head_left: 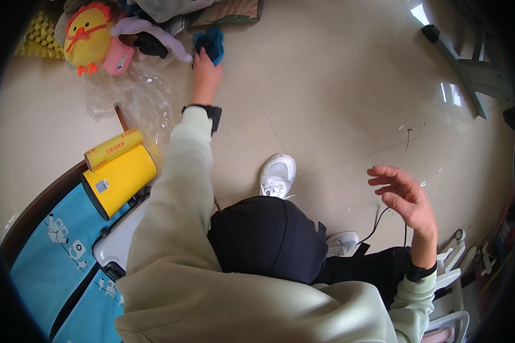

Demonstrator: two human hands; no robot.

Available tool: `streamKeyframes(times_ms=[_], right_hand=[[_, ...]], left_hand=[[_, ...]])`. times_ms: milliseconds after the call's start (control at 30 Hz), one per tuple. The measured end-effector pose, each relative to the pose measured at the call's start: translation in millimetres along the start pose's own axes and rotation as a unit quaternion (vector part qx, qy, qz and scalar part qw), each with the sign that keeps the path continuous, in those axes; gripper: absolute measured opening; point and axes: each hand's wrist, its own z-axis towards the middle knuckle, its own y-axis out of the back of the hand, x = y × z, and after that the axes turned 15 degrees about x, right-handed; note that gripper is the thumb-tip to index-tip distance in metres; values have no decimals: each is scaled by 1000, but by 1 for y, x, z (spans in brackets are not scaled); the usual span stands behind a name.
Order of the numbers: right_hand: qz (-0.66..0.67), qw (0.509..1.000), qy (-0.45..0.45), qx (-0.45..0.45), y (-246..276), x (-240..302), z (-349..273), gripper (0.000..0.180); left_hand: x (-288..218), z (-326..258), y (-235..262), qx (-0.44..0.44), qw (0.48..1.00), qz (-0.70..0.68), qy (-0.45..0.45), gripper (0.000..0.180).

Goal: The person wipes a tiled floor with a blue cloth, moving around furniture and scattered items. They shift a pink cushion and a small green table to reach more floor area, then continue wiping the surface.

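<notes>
Blue cloth [211, 43] is gripped by left hand [206, 70], upper left of frame, right of yellow plush chick [87, 35]; right hand [407, 201] is held open, lower right.

Left of the blue cloth [213, 43], the chick [87, 40] is yellow and red; on the cloth's near side, the shoes [279, 171] are white, the fabric [31, 266] white-figured blue.

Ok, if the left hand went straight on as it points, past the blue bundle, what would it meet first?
Probably the patterned box-like thing just beyond the left hand and blue bundle, though height and depth are unclear from this one view.
</notes>
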Motion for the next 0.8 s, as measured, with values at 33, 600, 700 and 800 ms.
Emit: streamKeyframes(times_ms=[33, 600, 700, 800], right_hand=[[-31, 999, -12, 7, -2, -1, 0, 52], [-167, 982, -70, -51, -12, -10, -28, 46], [-157, 982, -77, -71, -16, -11, -37, 47], [-186, 975, -101, -73, -21, -12, -40, 47]], left_hand=[[2, -22, -12, 30, 999, -11, 19, 74], [-29, -168, 35, 298, 953, -42, -21, 62], [-57, -244, 17, 403, 898, -120, -132, 57], [-72, -276, 8, 352, 902, -236, -78, 47]])
